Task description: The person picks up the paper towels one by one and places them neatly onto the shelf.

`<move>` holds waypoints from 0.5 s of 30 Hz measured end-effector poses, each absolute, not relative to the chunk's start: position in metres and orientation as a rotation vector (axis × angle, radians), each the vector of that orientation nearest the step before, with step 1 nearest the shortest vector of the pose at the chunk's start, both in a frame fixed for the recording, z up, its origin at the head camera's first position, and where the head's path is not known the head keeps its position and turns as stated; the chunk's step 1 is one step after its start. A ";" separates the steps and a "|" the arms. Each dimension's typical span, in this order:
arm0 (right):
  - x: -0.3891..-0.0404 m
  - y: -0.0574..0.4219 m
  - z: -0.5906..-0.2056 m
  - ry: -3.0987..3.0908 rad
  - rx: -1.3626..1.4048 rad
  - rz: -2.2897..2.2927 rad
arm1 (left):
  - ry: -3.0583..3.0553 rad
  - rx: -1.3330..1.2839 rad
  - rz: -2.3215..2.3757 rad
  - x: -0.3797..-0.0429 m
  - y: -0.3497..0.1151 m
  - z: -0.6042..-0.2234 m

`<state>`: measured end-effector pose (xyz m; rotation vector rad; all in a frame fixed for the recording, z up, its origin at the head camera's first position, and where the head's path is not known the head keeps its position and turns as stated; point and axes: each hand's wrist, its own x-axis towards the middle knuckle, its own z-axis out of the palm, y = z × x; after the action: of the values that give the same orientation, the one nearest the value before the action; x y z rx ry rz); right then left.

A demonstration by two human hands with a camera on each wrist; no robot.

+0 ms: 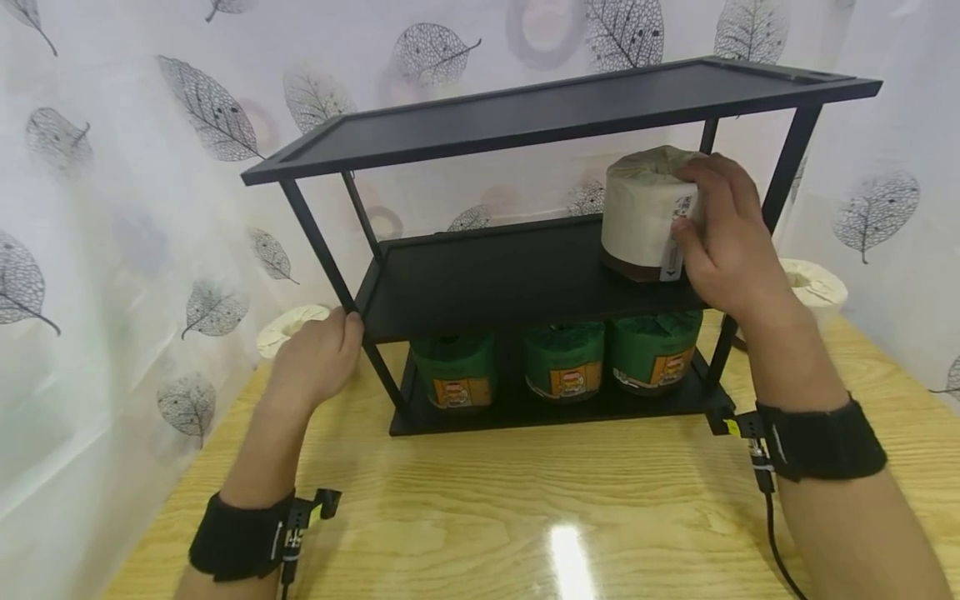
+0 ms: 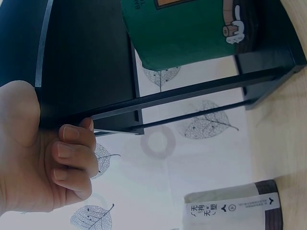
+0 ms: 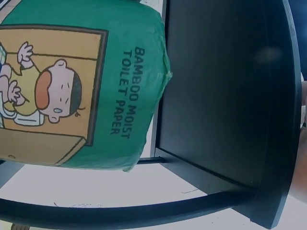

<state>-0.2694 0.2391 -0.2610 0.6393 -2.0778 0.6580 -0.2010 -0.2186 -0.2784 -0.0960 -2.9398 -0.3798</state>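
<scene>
My right hand (image 1: 731, 237) holds a cream-wrapped toilet paper roll (image 1: 641, 221) by its right side, with fingers over the top and thumb on the front label. That roll is upright at the right end of the middle shelf (image 1: 480, 275) of a black three-tier rack. My left hand (image 1: 318, 358) grips the rack's left side where the front post meets the middle shelf; its fingers are curled in the left wrist view. Green-wrapped toilet paper rolls (image 1: 564, 362) stand on the bottom shelf. In the right wrist view, only a sliver of my right hand shows at the right edge.
One cream roll (image 1: 288, 327) stands left of the rack, behind my left hand. Another cream roll (image 1: 813, 283) is to the right, partly behind my right wrist. The rack stands on a wood-grain table (image 1: 450, 508) before a leaf-patterned curtain (image 1: 217, 308). A cable hangs from each wrist strap.
</scene>
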 end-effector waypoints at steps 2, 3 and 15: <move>-0.269 0.238 -0.261 -2.082 0.625 0.650 | -2.938 -0.099 -0.378 -0.201 -0.219 -0.278; -0.268 0.237 -0.261 -2.085 0.619 0.645 | -2.936 -0.099 -0.380 -0.201 -0.219 -0.278; -0.265 0.233 -0.261 -2.097 0.583 0.606 | -2.929 -0.099 -0.387 -0.202 -0.219 -0.280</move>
<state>-0.2654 0.2332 -0.2611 0.5835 -2.0970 0.6056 -0.2018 -0.2186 -0.2804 -0.0990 -2.9291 -0.3865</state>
